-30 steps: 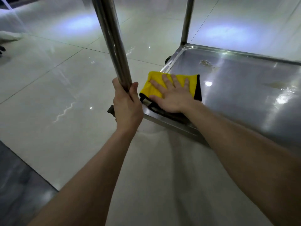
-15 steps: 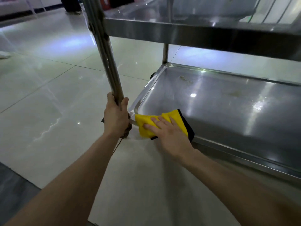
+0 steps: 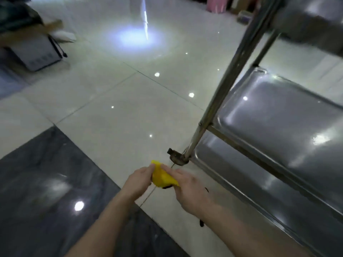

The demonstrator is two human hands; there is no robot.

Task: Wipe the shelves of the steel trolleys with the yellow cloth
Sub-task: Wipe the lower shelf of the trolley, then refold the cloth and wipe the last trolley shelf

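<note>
The yellow cloth (image 3: 161,176) with a black edge is bunched between both my hands, in the air above the floor, left of the trolley. My left hand (image 3: 138,180) grips its left side with the fingers curled onto it. My right hand (image 3: 189,188) holds its right side, fingers lying over the top. The steel trolley (image 3: 209,117) stands to the right. Its middle shelf (image 3: 278,115) and lower shelf (image 3: 250,182) shine with reflections, and neither hand touches them.
A trolley wheel (image 3: 177,157) sits on the pale tiled floor (image 3: 120,112) just beyond my hands. A dark marble strip (image 3: 46,182) runs at the lower left. A grey box with cardboard (image 3: 35,51) stands at the far left.
My left hand let go of the trolley post and took the cloth. My right hand lifted the cloth off the lower shelf. Both hands pulled back left of the trolley; the view swung left.
</note>
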